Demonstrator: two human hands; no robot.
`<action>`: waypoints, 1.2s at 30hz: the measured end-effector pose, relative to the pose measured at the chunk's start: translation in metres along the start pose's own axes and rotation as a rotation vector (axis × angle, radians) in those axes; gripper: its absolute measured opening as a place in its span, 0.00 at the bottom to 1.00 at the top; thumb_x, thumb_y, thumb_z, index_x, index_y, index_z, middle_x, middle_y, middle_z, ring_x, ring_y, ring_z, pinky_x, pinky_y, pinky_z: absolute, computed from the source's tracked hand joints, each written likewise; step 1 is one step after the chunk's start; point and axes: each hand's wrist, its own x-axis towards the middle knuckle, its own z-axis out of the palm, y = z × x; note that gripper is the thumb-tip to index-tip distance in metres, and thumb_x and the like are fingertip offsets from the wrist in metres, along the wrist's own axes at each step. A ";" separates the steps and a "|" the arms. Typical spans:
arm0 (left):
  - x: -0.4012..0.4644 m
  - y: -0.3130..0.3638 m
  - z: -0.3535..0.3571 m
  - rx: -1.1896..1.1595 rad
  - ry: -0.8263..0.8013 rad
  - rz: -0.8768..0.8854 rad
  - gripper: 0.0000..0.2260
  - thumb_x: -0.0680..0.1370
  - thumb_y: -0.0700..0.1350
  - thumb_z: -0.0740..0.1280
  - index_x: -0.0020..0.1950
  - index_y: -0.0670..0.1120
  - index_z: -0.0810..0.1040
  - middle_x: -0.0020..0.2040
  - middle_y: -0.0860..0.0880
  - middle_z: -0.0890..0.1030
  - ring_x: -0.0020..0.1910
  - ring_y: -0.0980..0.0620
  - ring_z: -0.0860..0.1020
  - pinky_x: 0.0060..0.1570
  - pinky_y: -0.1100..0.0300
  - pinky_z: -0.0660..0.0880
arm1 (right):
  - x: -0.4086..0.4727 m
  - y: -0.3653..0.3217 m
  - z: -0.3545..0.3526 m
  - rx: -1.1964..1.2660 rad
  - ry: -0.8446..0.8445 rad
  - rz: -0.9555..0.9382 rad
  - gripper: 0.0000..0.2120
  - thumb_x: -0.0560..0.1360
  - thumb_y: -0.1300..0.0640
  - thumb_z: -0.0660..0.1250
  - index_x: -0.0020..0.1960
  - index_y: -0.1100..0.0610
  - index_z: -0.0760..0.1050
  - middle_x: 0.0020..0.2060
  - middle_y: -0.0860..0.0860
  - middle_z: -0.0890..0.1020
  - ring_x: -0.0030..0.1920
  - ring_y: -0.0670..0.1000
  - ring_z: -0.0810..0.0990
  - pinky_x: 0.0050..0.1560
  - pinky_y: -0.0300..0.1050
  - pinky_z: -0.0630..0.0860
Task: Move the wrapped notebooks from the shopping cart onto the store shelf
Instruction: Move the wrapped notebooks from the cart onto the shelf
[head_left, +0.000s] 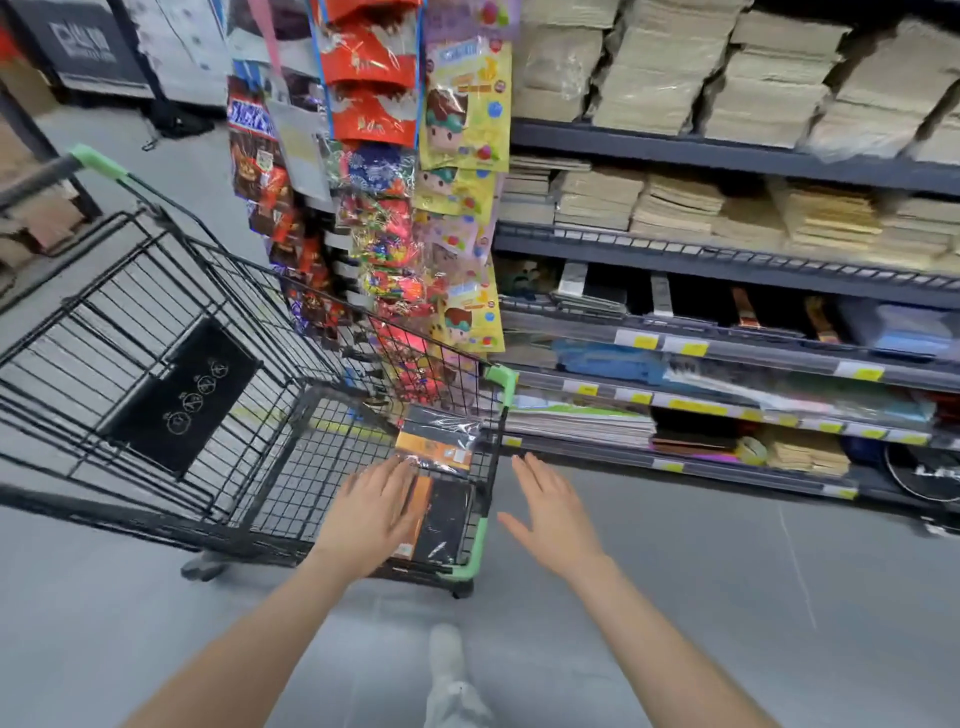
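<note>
Wrapped notebooks (441, 493) in shopping cart (156, 332) corner, long axis running away; left hand (376, 512) flat above, right hand (553, 512) spread, empty, outside

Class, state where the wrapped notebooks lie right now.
In the head view, the wrapped notebooks lie in the shopping cart, at its corner nearest the shelves, beneath the left hand.

Hanging strips of snack packets (270, 171), red bags (371, 73) and yellow cartoon packs (465, 114) (all crowded together) dangle at the shelving's end. Tan paper stacks (670, 67) fill upper tiers. Yellow price tags (685, 347) line lower rails above the grey floor (727, 597).
</note>
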 end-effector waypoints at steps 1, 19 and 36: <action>0.003 -0.009 0.005 -0.006 -0.029 -0.013 0.33 0.76 0.64 0.43 0.70 0.44 0.67 0.68 0.46 0.72 0.65 0.46 0.72 0.64 0.44 0.67 | 0.011 -0.004 0.006 0.020 -0.021 -0.002 0.33 0.77 0.42 0.56 0.76 0.53 0.47 0.76 0.51 0.51 0.76 0.52 0.52 0.75 0.48 0.51; 0.100 -0.094 0.084 -0.077 -0.424 -0.146 0.36 0.72 0.67 0.37 0.76 0.49 0.48 0.76 0.50 0.55 0.74 0.49 0.57 0.72 0.48 0.57 | 0.158 -0.050 0.135 0.345 -0.252 0.300 0.35 0.78 0.42 0.55 0.76 0.54 0.43 0.76 0.51 0.49 0.76 0.52 0.50 0.74 0.47 0.52; 0.137 -0.094 0.213 -0.854 -0.678 -0.331 0.44 0.67 0.45 0.75 0.75 0.53 0.52 0.73 0.47 0.64 0.68 0.46 0.69 0.67 0.50 0.67 | 0.179 -0.042 0.221 0.570 -0.245 0.786 0.35 0.77 0.56 0.61 0.76 0.51 0.43 0.66 0.58 0.66 0.65 0.56 0.69 0.65 0.51 0.68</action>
